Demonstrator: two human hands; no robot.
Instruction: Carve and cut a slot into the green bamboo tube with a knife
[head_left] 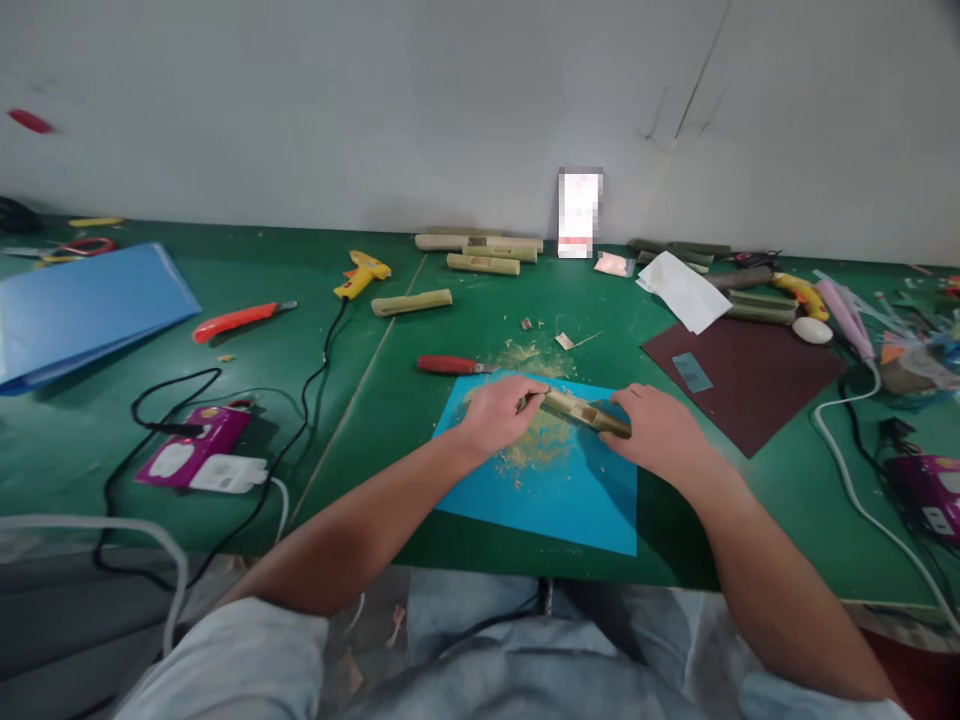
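Over a blue sheet [570, 510] strewn with shavings, a short bamboo piece [581, 411] with a cut notch lies between my hands. My left hand [499, 415] has its fingers pressed together at the left end of the bamboo, with a small dark thing at the fingertips that is too small to name. My right hand [656, 425] grips the other end, thumb and fingers around it. Just behind the sheet's left corner lies a red-handled tool [448, 365], its tip among loose shavings.
Bamboo pieces [484, 264] lie by the wall near a propped phone [579, 212]. At left are a yellow glue gun [363, 273], orange cutter [236, 322], purple power strip [196, 445] and cables. A brown sheet [742, 380] and white paper [684, 290] are at right.
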